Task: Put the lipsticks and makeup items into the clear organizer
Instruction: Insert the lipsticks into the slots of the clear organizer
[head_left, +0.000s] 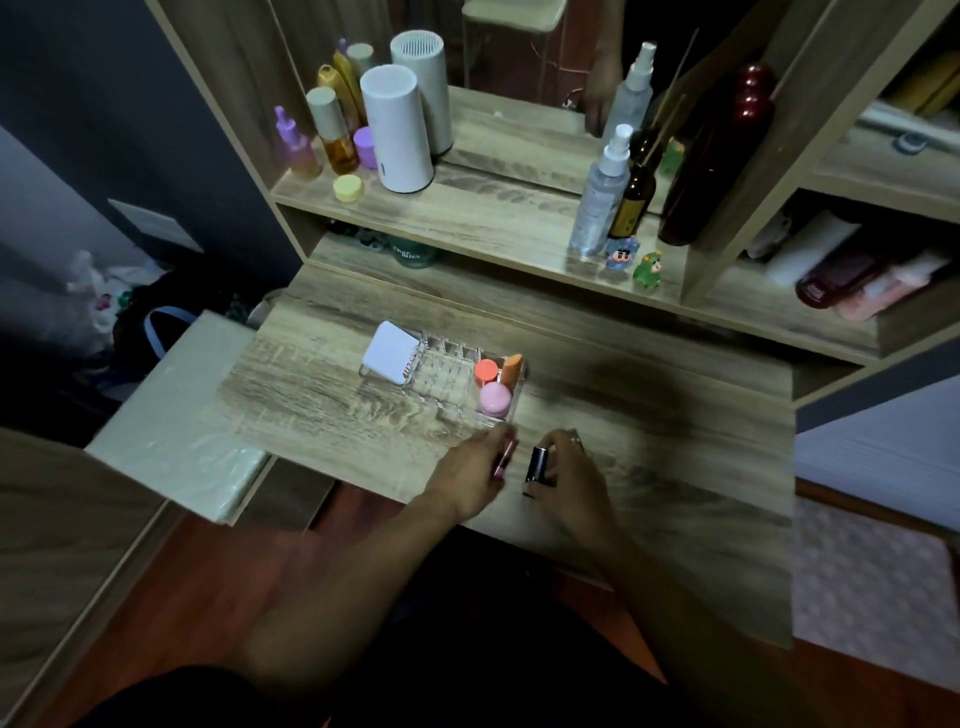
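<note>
We are holding a lipstick in each hand just in front of the organizer.

Our left hand (470, 475) is closing its fingers on a pink lipstick (505, 457), our right hand (563, 475) is gripping a black lipstick (536, 464); the clear organizer (447, 376) is sitting on the counter (311, 395), holding a white compact (389, 352), two round pots and an orange sponge (510, 368).

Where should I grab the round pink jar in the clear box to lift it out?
Probably pinch the pink jar by its round lid edge, coming straight down from above. It sits low in the clear organizer, in the near right compartment, with the orange items just behind, so its sides are walled in.
</note>
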